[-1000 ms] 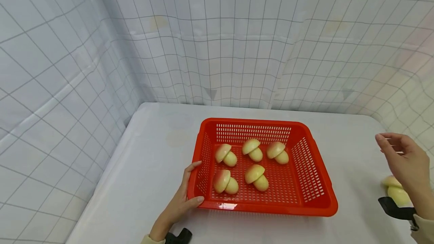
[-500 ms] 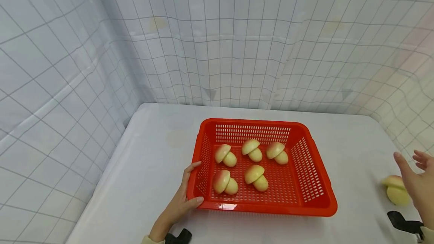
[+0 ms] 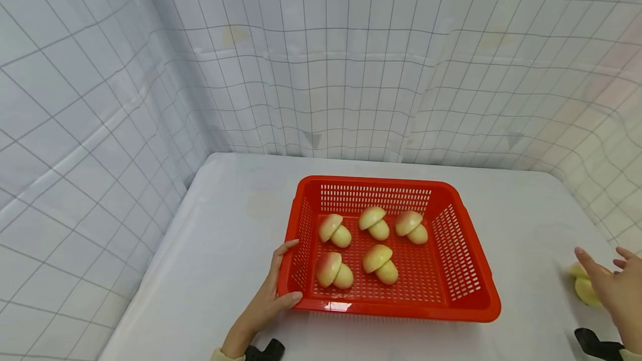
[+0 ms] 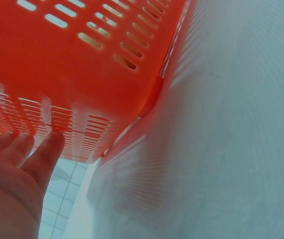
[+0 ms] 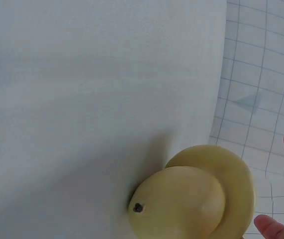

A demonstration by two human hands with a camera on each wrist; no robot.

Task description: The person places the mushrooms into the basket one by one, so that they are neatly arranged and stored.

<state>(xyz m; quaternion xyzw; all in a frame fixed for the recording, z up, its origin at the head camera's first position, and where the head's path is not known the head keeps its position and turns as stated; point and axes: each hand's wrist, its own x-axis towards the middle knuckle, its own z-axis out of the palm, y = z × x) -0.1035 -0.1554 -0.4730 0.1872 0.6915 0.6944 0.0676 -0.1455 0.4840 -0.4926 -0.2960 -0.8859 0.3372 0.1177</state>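
My left hand [image 3: 271, 297] grips the near left corner of a red plastic basket [image 3: 391, 312], thumb over the front rim. In the left wrist view its fingers lie against the slotted outer wall. Inside the basket sit several yellow toy mushrooms with pinkish caps, such as the front left mushroom [image 3: 333, 270]. My right hand [image 3: 618, 288] is over another mushroom [image 3: 584, 287] at the far right, fingers spread, holding nothing. The right wrist view shows this mushroom [image 5: 181, 204] lying on its side, a dark spot on its stem end, with fingertips [image 5: 273, 229] beside it.
A white-covered table [image 3: 241, 227] bears the basket and the outer mushroom. Curtains with a grid pattern [image 3: 351, 71] hang behind the table and along both sides. Dark wrist straps [image 3: 266, 350] show at the bottom edge.
My right hand has moved right and down to the mushroom on the table, its fingers spreading apart. The left hand and the basket have stayed put.
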